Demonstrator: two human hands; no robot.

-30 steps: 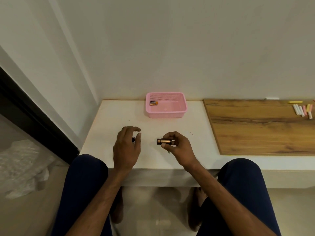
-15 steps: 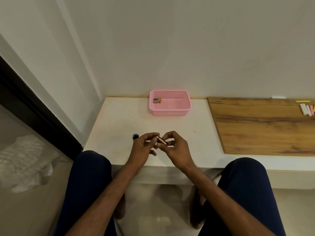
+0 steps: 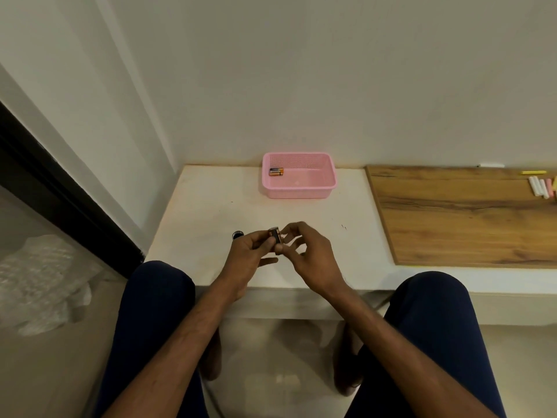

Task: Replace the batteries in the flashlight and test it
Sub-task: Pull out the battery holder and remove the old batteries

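A small copper and black cylinder (image 3: 275, 235) is held upright just above the white counter (image 3: 205, 212); I cannot tell if it is the flashlight body or a battery. My left hand (image 3: 251, 254) grips it from the left. My right hand (image 3: 306, 251) pinches it from the right, fingertips at its lower end. A small black round cap (image 3: 237, 235) sits on the counter just left of my left hand. At the back stands a pink basket (image 3: 301, 191), with orange and black batteries (image 3: 276, 172) lying in its left corner.
A wooden board (image 3: 458, 218) covers the counter to the right, with several chalk sticks (image 3: 539, 186) at its far right. The wall rises close behind the basket. My knees sit below the counter's front edge. Crumpled plastic (image 3: 45, 282) lies on the floor at left.
My left hand left the black cap on the counter and came across to the cylinder. The cylinder turned from lying sideways in my right hand to standing upright between both hands.
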